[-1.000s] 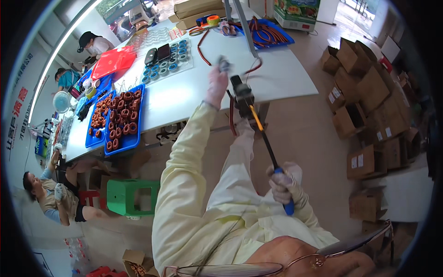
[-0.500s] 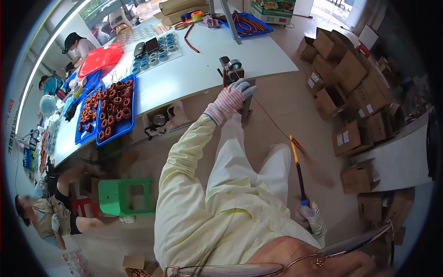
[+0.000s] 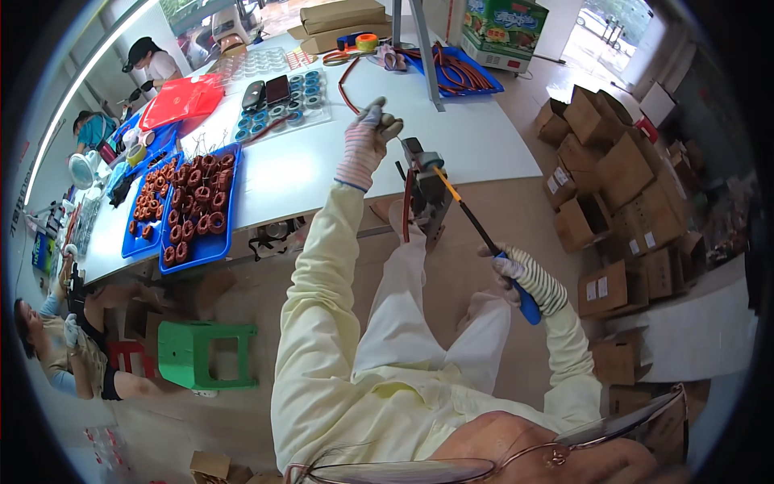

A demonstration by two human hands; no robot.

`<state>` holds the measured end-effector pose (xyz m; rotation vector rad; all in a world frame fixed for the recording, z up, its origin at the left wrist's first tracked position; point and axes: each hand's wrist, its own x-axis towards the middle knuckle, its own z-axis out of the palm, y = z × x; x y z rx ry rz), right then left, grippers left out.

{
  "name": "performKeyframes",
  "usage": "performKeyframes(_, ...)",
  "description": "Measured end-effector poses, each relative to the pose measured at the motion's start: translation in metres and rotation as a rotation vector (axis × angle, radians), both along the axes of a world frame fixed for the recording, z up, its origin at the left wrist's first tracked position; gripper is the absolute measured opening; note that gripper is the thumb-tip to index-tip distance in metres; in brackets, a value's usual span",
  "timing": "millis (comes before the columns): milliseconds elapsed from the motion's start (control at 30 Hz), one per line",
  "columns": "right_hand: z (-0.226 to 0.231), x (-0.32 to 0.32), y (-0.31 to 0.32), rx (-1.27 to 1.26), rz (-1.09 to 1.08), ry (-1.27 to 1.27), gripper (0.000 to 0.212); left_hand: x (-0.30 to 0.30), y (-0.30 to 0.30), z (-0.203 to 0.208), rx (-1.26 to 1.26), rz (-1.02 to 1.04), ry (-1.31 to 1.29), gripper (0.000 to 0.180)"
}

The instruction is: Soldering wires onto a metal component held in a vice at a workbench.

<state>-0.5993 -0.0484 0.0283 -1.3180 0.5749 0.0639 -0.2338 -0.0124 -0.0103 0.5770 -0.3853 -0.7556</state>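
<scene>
My left hand, in a striped glove, is raised over the table's front edge. Its fingers are curled together; whatever they hold is too small to make out. Just to its right stands a small metal bench fixture with a round silver part. A reddish-brown strip hangs down along it. My right hand, also gloved, is closed around the blue handle of a long rod tool with a black shaft and an orange-yellow end. The tool's tip reaches up to the fixture's right side; whether it touches is unclear.
Blue trays of reddish-brown wound rings lie on the white table. Behind them are a clear tray of blue-rimmed round parts and a red plastic sheet. A green stool, cardboard boxes and co-workers surround the table.
My right hand has risen from low right, bringing the tool's tip to the fixture. My left hand has left the fixture, moving up and left. A thin wire between fixture and tool tip no longer shows.
</scene>
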Motion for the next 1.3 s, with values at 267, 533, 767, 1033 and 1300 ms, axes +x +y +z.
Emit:
performKeyframes(267,-0.011,0.058,-0.061,0.234,0.234,-0.021,0.036,0.042,-0.082,-0.037,0.227,-0.686,0.092,0.024)
performKeyframes(533,-0.032,-0.004,0.049,0.469,-0.16,-0.178,0.023,0.001,-0.012,0.008,1.022,0.483,-1.294,0.016)
performKeyframes(767,-0.025,-0.132,0.142,0.512,-0.276,-0.07,0.024,-0.127,0.07,-0.026,0.467,0.43,-2.314,0.061)
performKeyframes(1033,-0.105,-0.102,0.119,-1.032,-0.411,-0.016,0.039,-0.102,0.063,-0.041,0.108,0.694,-1.361,0.026)
performKeyframes(1300,0.003,0.011,-0.002,-0.231,0.1,0.102,0.045,-0.022,0.01,-0.01,-0.083,-0.001,-0.16,0.034)
